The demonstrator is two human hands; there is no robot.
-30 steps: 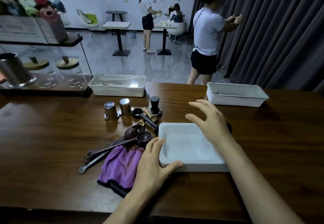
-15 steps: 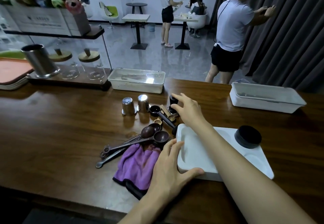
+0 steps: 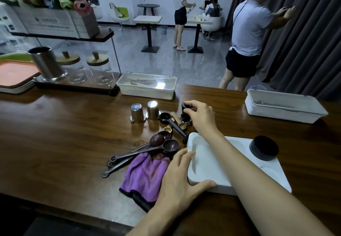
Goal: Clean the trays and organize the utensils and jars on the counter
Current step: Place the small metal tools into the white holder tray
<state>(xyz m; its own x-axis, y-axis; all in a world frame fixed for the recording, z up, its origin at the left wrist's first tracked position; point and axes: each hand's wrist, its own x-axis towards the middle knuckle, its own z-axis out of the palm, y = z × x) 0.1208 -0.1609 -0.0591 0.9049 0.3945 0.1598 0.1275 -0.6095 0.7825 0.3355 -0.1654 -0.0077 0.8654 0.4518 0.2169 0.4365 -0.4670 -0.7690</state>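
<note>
Bare forearms (image 3: pixel 249 171), bare left grip (image 3: pixel 177 178), bare right grip (image 3: pixel 201 114)

open tray (image 3: pixel 267 173): one is counted
lidded boxes (image 3: pixel 145 91): two are counted
steel cups (image 3: pixel 137 113): two are counted
long spoons (image 3: pixel 156 140): three are counted
black scoop (image 3: pixel 164 116): one is seen
tamper (image 3: pixel 184 118): one is seen
black lid (image 3: pixel 263 148): one is seen
cloth (image 3: pixel 145 173): one is seen
glass jars (image 3: pixel 101 73): two are counted
steel canister (image 3: pixel 47 64): one is seen
stacked trays (image 3: pixel 14 77): number cannot be told
people (image 3: pixel 247 25) beyond the table (image 3: pixel 64 134): three are counted

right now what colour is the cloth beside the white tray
The cloth is purple with a black hem; head view.
</note>
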